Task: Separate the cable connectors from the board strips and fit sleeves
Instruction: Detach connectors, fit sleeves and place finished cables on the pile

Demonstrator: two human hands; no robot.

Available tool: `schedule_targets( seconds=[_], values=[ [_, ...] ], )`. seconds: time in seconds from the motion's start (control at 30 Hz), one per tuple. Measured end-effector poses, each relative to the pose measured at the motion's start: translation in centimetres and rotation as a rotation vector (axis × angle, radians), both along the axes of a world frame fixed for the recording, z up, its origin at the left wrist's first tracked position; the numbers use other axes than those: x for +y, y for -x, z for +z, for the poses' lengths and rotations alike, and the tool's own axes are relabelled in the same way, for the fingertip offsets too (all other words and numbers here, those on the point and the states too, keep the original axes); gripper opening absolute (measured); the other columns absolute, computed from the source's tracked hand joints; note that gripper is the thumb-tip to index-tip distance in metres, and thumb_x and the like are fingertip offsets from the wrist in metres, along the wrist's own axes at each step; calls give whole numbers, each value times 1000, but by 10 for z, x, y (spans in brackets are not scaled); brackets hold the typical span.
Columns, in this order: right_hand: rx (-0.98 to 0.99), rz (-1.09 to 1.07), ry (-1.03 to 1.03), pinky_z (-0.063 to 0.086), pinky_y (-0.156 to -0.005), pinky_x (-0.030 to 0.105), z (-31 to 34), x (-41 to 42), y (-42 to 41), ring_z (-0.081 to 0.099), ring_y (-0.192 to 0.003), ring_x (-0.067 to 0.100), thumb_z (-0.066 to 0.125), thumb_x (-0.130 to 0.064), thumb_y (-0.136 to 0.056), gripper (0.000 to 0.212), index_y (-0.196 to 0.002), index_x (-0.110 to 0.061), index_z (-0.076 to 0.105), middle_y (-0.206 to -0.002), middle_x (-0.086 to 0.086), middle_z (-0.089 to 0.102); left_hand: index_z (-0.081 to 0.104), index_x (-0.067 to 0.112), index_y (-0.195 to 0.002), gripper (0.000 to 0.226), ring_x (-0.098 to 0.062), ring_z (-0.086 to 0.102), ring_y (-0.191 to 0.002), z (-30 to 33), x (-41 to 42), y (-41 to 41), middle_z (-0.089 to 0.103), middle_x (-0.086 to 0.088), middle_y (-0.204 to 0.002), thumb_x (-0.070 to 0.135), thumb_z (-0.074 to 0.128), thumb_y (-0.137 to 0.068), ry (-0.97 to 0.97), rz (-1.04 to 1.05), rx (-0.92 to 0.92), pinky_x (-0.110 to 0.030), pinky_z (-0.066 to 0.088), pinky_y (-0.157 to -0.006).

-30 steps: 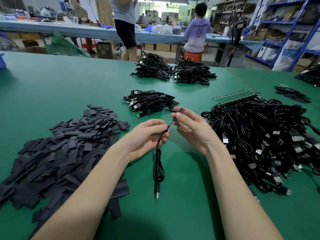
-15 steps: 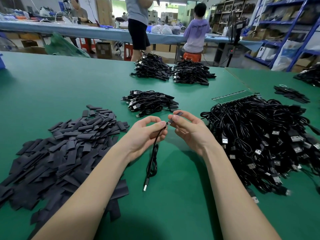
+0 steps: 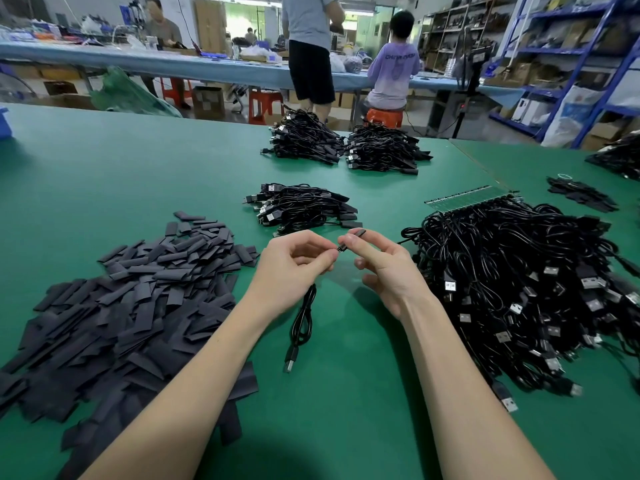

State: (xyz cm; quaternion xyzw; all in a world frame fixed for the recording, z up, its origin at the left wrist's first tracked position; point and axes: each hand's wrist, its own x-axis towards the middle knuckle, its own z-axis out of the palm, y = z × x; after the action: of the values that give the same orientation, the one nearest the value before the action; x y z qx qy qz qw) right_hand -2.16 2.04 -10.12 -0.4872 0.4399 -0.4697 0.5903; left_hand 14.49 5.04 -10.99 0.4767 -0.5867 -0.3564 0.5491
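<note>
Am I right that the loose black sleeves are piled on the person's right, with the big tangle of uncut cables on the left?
Not quite: the sides are swapped. The head view shows the pile of sleeves on the person's left and the tangle of cables on the right, its board strip at the far edge. Between them, both hands work one cable.

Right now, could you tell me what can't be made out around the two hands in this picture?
Head view only:
- Cable tip: too small, hidden between the left hand and right hand fingertips.
- Sleeve: mostly covered by right fingers.
- Board strip: connectors buried under the cable heap.
</note>
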Motion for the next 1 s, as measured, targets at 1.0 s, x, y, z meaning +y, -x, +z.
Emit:
schedule_targets(
  seconds=[1.0],
  values=[
    [-151,-303,162,41,-52,8,-9,2,-26,56,-50,-5,82,-14,-86,36,-119,-18,70,-67,-11,74,61,39,-107,34,-6,69,-87,9,-3,-5,72,13,-94,49,79,-80,-360,49,-303,-27,48,-77]
  ],
)
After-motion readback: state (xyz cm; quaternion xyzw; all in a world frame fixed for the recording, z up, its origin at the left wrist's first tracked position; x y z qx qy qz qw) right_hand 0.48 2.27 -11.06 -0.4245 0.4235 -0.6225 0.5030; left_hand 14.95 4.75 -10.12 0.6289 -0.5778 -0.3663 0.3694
